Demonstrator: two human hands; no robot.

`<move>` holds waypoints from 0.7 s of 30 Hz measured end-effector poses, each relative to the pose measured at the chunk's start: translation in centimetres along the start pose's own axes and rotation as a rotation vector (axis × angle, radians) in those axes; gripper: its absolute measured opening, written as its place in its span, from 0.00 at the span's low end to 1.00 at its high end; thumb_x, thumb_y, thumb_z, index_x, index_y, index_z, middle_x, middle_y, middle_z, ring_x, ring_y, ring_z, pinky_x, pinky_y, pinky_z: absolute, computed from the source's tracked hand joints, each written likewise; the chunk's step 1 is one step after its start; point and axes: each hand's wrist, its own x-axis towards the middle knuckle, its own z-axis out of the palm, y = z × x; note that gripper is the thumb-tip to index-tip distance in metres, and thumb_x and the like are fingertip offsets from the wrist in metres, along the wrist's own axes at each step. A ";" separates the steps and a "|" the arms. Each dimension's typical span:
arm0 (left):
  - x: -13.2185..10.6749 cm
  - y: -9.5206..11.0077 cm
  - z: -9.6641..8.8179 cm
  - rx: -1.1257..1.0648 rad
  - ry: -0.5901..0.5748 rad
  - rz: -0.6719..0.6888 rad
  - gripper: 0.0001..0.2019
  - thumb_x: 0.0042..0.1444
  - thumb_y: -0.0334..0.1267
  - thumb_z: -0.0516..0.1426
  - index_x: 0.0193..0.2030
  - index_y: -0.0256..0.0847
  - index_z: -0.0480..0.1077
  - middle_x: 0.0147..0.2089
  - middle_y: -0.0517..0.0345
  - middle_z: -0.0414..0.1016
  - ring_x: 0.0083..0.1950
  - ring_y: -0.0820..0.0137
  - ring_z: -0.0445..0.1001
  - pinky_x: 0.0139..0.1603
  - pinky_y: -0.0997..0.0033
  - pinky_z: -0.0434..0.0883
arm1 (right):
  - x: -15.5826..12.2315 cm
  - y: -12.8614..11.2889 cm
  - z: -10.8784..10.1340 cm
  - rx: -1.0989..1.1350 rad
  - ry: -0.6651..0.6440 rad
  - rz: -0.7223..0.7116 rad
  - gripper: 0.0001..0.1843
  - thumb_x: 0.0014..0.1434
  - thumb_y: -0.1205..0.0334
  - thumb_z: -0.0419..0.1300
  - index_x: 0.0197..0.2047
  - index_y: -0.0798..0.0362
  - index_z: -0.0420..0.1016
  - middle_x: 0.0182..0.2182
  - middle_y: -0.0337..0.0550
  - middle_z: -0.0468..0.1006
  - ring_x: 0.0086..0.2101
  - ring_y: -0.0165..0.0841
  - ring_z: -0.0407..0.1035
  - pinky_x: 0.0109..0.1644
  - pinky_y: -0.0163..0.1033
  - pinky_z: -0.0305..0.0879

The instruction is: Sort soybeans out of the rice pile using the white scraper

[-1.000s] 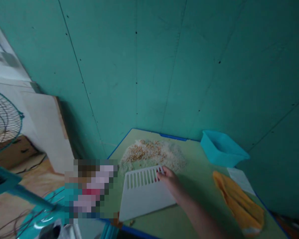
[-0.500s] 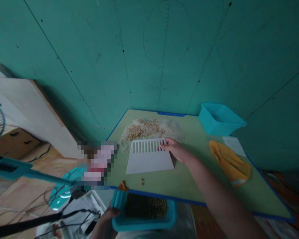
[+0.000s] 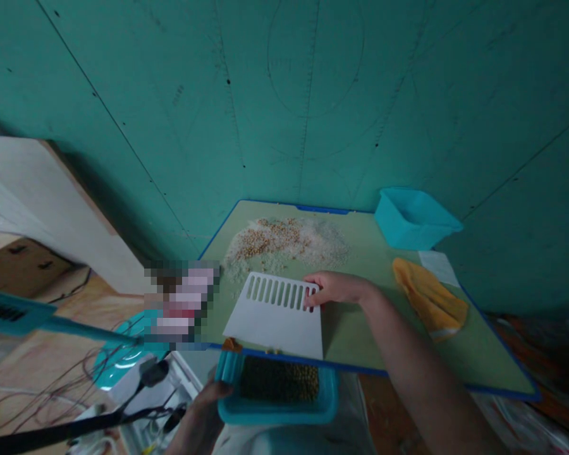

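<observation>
My right hand [image 3: 329,289] is closed on the slotted end of a white plastic scraper [image 3: 275,325]. The scraper tilts over the table, its wide edge by the near blue rim. Two or so tan beans [image 3: 272,351] lie at that edge. Below the rim, my left hand [image 3: 208,404] grips the left side of a teal bin [image 3: 277,414]. Inside the bin are dark small grains on the left and tan beans [image 3: 308,382] on the right. Farther back on the table spreads a pile of white rice-like grains [image 3: 329,246] mixed with tan beans [image 3: 256,243].
A second teal bin [image 3: 415,221] stands at the table's back right. In front of it lie an orange cloth [image 3: 431,300] and a white sheet [image 3: 439,266]. The green wall [image 3: 289,114] rises behind the table. Cables [image 3: 83,373] and a cardboard box [image 3: 23,268] are at left.
My right hand has drawn the scraper toward me, away from the pile, to the near table edge. The loose beans are now at that edge. My left hand still holds the bin.
</observation>
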 end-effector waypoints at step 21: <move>0.7 -0.1 -1.1 0.048 0.021 -0.025 0.25 0.38 0.27 0.59 0.47 0.44 0.74 0.41 0.54 0.83 0.51 0.50 0.72 0.47 0.59 0.71 | -0.4 0.6 -4.2 0.364 0.800 -0.396 0.13 0.48 0.53 0.62 0.34 0.50 0.67 0.27 0.35 0.73 0.27 0.29 0.68 0.32 0.36 0.64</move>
